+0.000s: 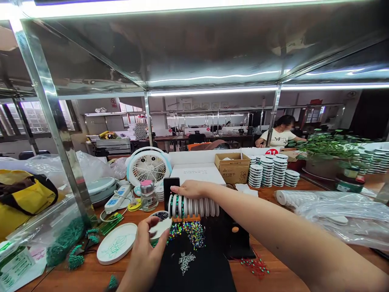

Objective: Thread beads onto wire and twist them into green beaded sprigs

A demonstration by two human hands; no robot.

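Note:
A row of white spools point(194, 207), a few wound with dark green-beaded strands, lies sideways in front of an upright black panel point(171, 186). My right hand point(191, 189) rests over the top of this row, its thumb reaching left across the panel. Its other fingers are hidden behind the spools. Below and to the left, my left hand point(148, 247) holds nothing, with thumb and fingers curved apart. Just beyond its fingers sits a round white dish point(162, 229) with dark beads. Multicoloured beads point(194, 233) and a small heap of clear pieces point(186, 261) lie on a black mat point(200, 275).
A white tray point(117, 243) with green thread, a power strip point(118, 198), a glass jar point(148, 196) and a fan point(148, 166) stand left. Spool stacks point(267, 172), plastic wrap point(331, 215) and red strands point(257, 265) are right. A person point(279, 136) sits across.

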